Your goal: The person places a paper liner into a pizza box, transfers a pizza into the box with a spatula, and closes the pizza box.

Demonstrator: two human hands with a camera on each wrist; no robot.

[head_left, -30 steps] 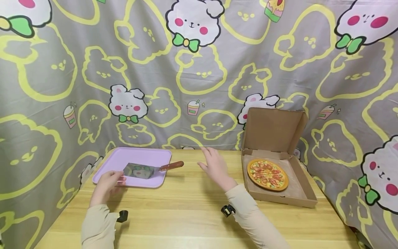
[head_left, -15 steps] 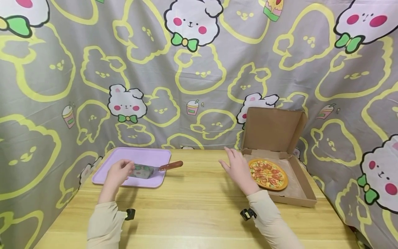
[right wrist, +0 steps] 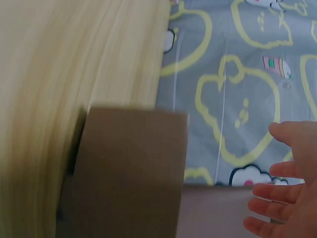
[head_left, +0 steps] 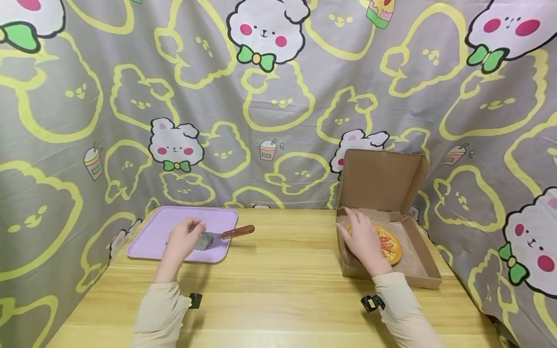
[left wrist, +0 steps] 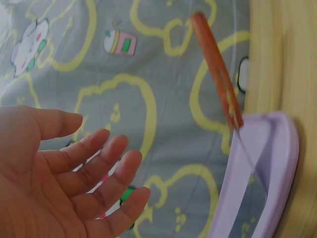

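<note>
A spatula with a brown wooden handle (head_left: 238,231) and a shiny metal blade lies on the lilac tray (head_left: 158,224), its handle sticking out past the right rim. Above the blade hovers my left hand (head_left: 184,239), hiding part of it. In the left wrist view that hand's fingers (left wrist: 106,166) are loosely bent and hold nothing. My right hand (head_left: 362,240) is over the left side of the open cardboard pizza box (head_left: 421,270) and covers part of the pizza (head_left: 391,249). Relaxed, spread fingers (right wrist: 277,193) show in the right wrist view, with nothing in them.
The box's lid (head_left: 380,179) stands upright at the back. Beneath everything is a wooden table (head_left: 270,290). A grey patterned curtain (head_left: 278,96) hangs behind the table and along its sides. Each wrist carries a small black mount.
My left hand has moved right from the tray's left side to above the spatula blade. My right hand has travelled right from mid-table to over the pizza box. Spatula and pizza stay put.
</note>
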